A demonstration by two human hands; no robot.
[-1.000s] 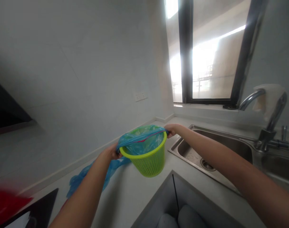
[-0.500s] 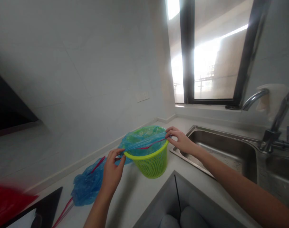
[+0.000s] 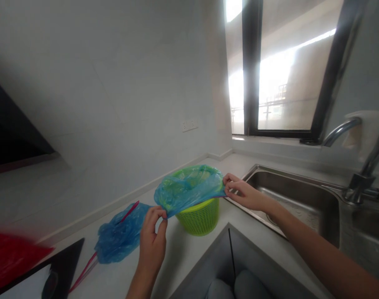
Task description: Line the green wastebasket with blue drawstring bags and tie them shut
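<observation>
A yellow-green perforated plastic basket [image 3: 198, 220] stands on the countertop. Thin blue plastic, a garbage bag [image 3: 189, 193], lines its inside and is folded over the front of the rim. My left hand [image 3: 153, 228] pinches the bag's edge at the front left, just outside the rim. At the right side, my right hand [image 3: 241, 192] grips the same edge between thumb and fingers, so the edge is stretched taut across the front. Another crumpled blue garbage bag [image 3: 119, 236] with pink drawstrings lies left of my left hand.
To the right is a steel sink [image 3: 295, 195] with a chrome faucet [image 3: 360, 178]. A black cooktop [image 3: 63, 265] lies at lower left, with a blurred red thing [image 3: 15, 257] above it. The wall and its socket [image 3: 189, 125] stand behind the basket.
Both hands have drawn the bag's front edge outward and down over the basket's rim, which it now covers. Before, the edge with its pink string lay across the opening. The view has shifted slightly.
</observation>
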